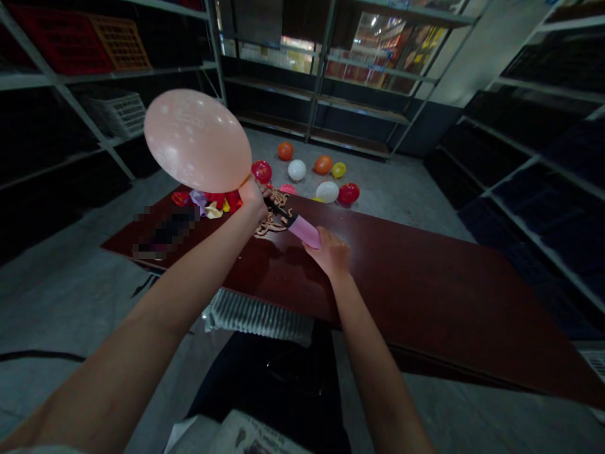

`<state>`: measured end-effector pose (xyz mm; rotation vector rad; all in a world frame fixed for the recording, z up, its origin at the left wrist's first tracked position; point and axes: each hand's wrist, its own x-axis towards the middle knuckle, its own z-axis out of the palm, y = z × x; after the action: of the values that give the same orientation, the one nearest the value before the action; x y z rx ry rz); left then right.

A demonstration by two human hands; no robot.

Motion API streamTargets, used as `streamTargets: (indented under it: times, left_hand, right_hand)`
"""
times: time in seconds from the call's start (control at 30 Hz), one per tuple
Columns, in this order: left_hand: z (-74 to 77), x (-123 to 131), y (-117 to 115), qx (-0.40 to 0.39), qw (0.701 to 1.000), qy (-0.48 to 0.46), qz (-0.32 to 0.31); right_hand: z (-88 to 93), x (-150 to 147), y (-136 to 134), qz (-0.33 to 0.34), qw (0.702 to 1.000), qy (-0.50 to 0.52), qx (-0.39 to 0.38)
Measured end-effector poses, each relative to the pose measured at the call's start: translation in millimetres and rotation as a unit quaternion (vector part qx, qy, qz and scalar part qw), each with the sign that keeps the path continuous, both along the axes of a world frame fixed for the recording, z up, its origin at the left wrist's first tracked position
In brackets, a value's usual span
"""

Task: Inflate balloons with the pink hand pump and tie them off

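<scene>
A large inflated pale pink balloon (198, 142) is held at its neck by my left hand (254, 200), whose fingers are closed where the balloon meets the black nozzle end of a pink hand pump (305, 231). My right hand (331, 252) is wrapped round the pump's pink rear end. The pump slants above the dark red table (406, 271). Under and behind it lies a pile of thin beige rubber strips (271, 224). Several uninflated balloons (212, 205) in red, purple, yellow and cream lie to the left of my left hand.
Blown-up balloons, among them a white balloon (297, 170) and an orange balloon (323, 164), rest on the floor beyond the table. A blurred-out dark object (167, 233) lies at the table's left. Metal shelves (312, 94) line the walls; a red crate (61, 41) sits upper left.
</scene>
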<state>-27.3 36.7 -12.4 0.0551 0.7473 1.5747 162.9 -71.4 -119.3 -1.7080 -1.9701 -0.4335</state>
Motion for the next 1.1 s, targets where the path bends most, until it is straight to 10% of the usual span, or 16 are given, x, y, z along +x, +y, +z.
streamTargets:
  times: [0.37,0.67,1.1]
  left_hand:
    - [55.4,-73.3,-13.3,0.023,0.996,0.07,0.05]
    - [122.6,-0.6,-27.5,0.216,0.961,0.174,0.005]
    - [33.5,133.5,2.6,0.15,0.968,0.173,-0.1]
  right_hand:
    - [-1.6,-4.5,-1.0,0.055,0.998,0.01,0.033]
    - [-3.6,-1.2,0.1,0.0,0.981,0.192,-0.015]
    - [1.4,9.4,13.8,-0.131,0.942,0.307,-0.035]
